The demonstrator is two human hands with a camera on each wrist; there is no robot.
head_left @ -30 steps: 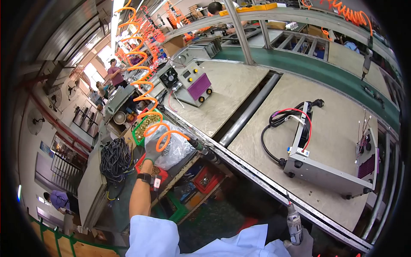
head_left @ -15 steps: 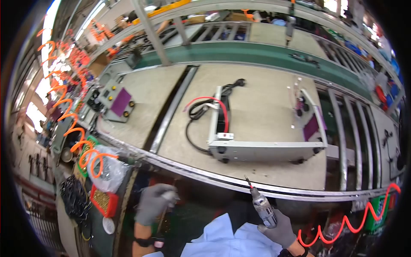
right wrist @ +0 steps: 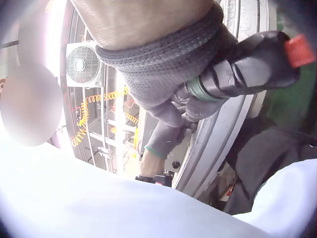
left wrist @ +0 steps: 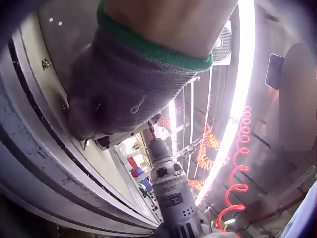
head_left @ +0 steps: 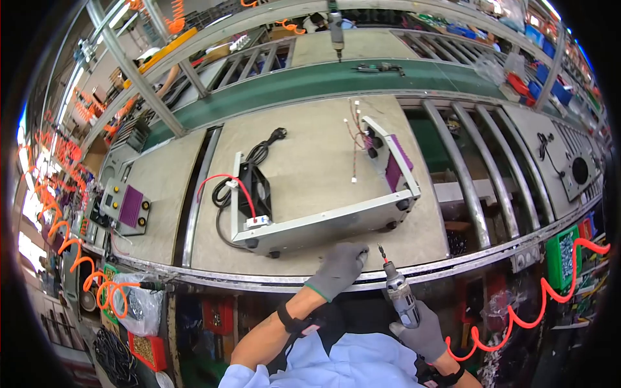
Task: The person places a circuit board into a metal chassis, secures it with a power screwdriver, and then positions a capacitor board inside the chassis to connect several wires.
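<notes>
In the head view the gloved left hand (head_left: 337, 270) reaches over the board's front edge, below the grey metal frame (head_left: 336, 223), fingers curled. A small shiny piece, apparently a screw (left wrist: 86, 144), shows at its fingertips in the left wrist view. The gloved right hand (head_left: 424, 337) grips a grey power screwdriver (head_left: 401, 299), its bit pointing up beside the left fingers, not touching the frame. The frame carries a black fan (head_left: 261, 193) at its left and a purple grille (head_left: 398, 163) at its right.
A second unit with a purple grille (head_left: 130, 207) stands at the left. Metal rollers (head_left: 460, 174) lie right of the board (head_left: 304, 129). A red coiled hose (head_left: 511, 317) hangs at the lower right; a red bin (head_left: 145, 349) holds small brass-coloured parts at the lower left.
The left hand has left the plastic bag and bins at the left and come across to the board's front edge. The screwdriver has stayed in the right hand. The head view has turned rightward.
</notes>
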